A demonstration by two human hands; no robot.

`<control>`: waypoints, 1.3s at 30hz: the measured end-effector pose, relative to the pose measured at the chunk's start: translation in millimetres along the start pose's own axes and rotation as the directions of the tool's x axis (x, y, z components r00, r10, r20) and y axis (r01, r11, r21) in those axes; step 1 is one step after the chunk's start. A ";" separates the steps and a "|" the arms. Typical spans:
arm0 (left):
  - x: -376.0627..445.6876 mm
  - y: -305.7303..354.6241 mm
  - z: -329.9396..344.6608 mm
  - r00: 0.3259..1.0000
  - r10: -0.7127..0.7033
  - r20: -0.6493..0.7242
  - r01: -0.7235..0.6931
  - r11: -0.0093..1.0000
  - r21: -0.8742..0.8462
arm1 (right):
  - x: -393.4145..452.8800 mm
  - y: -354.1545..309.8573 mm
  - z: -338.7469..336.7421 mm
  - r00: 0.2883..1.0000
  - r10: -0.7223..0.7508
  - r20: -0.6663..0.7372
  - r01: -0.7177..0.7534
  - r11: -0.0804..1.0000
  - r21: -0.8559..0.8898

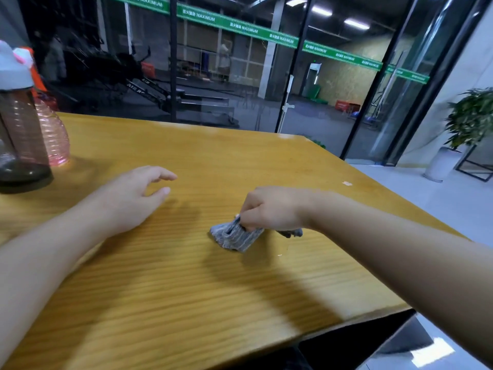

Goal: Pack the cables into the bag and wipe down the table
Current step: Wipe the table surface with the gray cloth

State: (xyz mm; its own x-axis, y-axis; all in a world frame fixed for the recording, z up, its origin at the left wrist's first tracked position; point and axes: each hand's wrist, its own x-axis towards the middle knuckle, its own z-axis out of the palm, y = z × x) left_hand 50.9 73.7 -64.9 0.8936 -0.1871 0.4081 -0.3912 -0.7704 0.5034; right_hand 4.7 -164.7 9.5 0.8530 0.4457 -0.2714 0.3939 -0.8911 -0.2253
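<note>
Head view | wooden table (186, 276), glass wall (240, 76) behind | right hand (269, 209) fingers grip cloth (234, 236) | left hand (133, 196) fingers relaxed, empty

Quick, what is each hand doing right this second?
Left hand: open, fingers relaxed over the table, holding nothing.
Right hand: fingers curled round a grey cloth on the table.

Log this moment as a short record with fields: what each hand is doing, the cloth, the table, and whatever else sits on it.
right hand: right hand grips the grey cloth, fingers curled round it
left hand: left hand open, low over the table, holding nothing
cloth: bunched, lying on the wooden table
other items: dark bottle and pink bottle at far left
cables, bag: not visible
</note>
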 end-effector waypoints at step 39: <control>-14.2 29.4 13.4 0.976 0.090 0.199 -0.105 0.992 0.069 | -8.1 46.2 60.1 0.990 -0.122 -0.064 0.113 0.986 -0.124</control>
State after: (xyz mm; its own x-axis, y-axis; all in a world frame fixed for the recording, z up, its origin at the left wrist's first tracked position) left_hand 29.6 45.6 -66.1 0.8807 -0.3730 0.2921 -0.4671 -0.7865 0.4041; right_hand -4.6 -204.3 -54.9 0.8188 0.5448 -0.1813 0.5275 -0.8384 -0.1370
